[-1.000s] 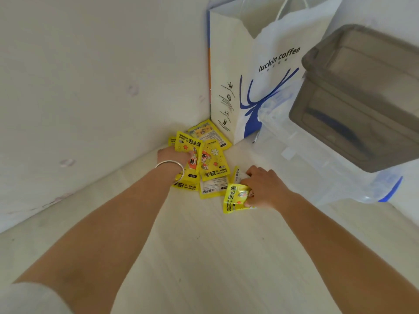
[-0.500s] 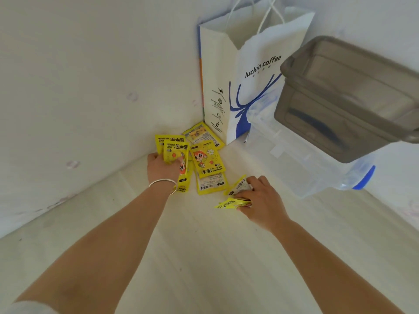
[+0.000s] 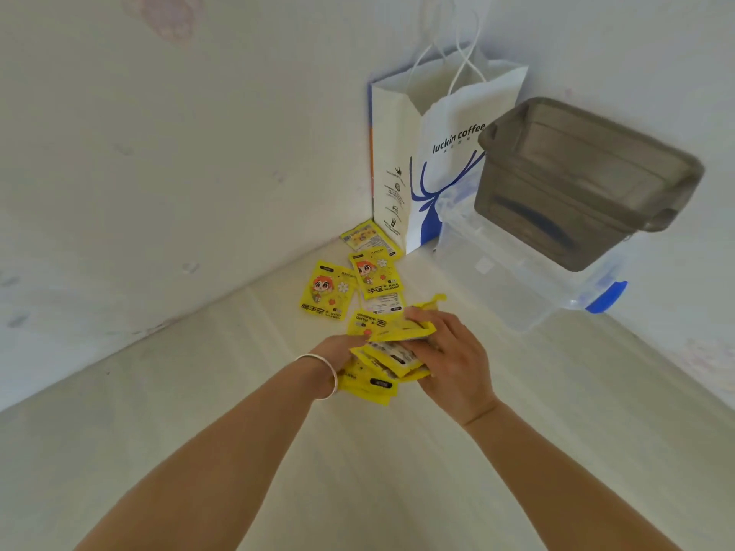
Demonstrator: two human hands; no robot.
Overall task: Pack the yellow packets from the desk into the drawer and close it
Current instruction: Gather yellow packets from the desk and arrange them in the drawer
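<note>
I see both hands, left hand (image 3: 342,353) and right hand (image 3: 453,359), clasped around a stack of yellow packets (image 3: 384,365) above the worktop (image 3: 397,471).

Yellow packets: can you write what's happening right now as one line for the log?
step: gathering | left hand + right hand: holding bunch of yellow packets | loose packets on desk | drawer: not seen

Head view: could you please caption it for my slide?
Both hands gather yellow foil packets; more packets remain on the pale desk.
</note>
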